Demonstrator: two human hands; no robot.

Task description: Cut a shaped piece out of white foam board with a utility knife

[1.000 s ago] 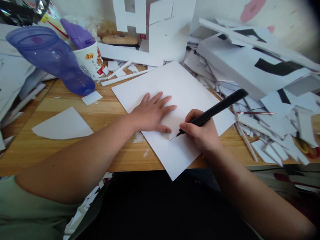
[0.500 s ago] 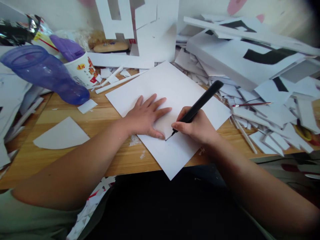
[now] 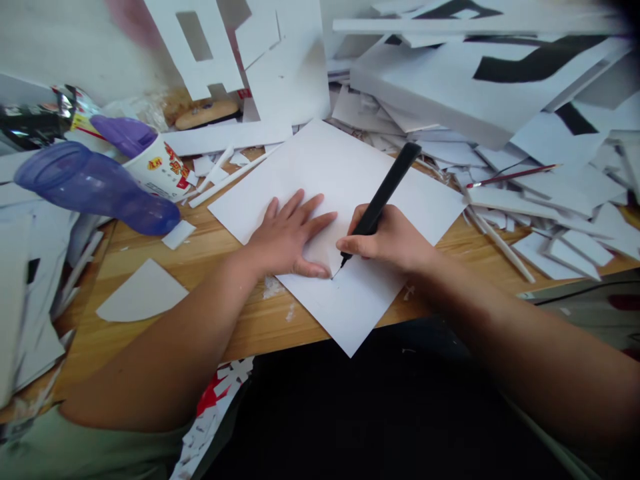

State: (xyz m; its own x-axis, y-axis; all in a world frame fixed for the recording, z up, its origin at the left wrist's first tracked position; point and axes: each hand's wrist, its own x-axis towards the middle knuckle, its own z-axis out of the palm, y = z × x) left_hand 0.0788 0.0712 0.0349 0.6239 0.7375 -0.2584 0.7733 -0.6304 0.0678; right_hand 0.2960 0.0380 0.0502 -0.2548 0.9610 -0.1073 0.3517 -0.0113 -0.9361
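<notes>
A large white foam-board-like sheet lies cornerwise on the wooden table, one corner over the front edge. My left hand presses flat on it, fingers spread. A slightly greyer patch between thumb and forefinger may be a smaller piece under the palm; its outline is hard to make out. My right hand grips a thick black pen-shaped tool with a thin needle-like tip. That tip meets the sheet just beside my left thumb, close to a few small dark marks.
A white fan-shaped piece lies at left on the table. Behind it are a purple bottle on its side and a paper cup. Piled white scraps and a thin brush occupy the right; cut-out boards stand behind.
The camera view has tilted and shifted slightly. My right hand and the black tool have moved a little left relative to the sheet's marks; my left hand stays pressed in place.
</notes>
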